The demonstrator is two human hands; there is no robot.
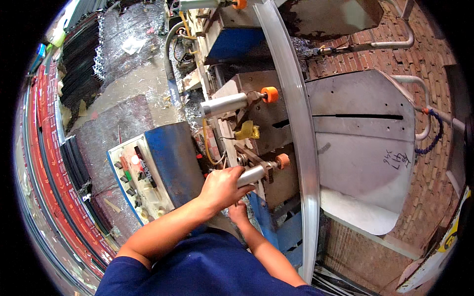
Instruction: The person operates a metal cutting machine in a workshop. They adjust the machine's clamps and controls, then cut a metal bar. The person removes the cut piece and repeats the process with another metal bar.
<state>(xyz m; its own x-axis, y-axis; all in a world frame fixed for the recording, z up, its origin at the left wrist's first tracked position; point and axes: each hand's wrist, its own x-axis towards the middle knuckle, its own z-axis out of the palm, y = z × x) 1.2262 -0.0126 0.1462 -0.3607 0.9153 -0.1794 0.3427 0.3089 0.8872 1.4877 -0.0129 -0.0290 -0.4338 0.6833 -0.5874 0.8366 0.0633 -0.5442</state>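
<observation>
My left hand (pixel 220 188) is wrapped round the near end of a silver clamp cylinder (pixel 253 175), which has an orange round tip (pixel 282 161). Just below it, my right hand (pixel 238 212) is closed, its fingertips partly hidden by the left hand and the machine; what it holds, if anything, does not show. Beyond the orange tip, a long pale metal profile (pixel 302 148) runs from the top of the view to the bottom. Farther along is a second silver cylinder (pixel 224 105) with an orange tip (pixel 269 94), and a yellow piece (pixel 247 130) lies between the two.
To the left stands a blue machine housing with a control panel (pixel 140 175) of knobs and buttons. A large grey metal plate (pixel 363 148) with a slot stands right of the profile, beside a brick surface (pixel 434 64). Metal shavings (pixel 133 93) litter the floor near stacked dark profiles (pixel 81 59).
</observation>
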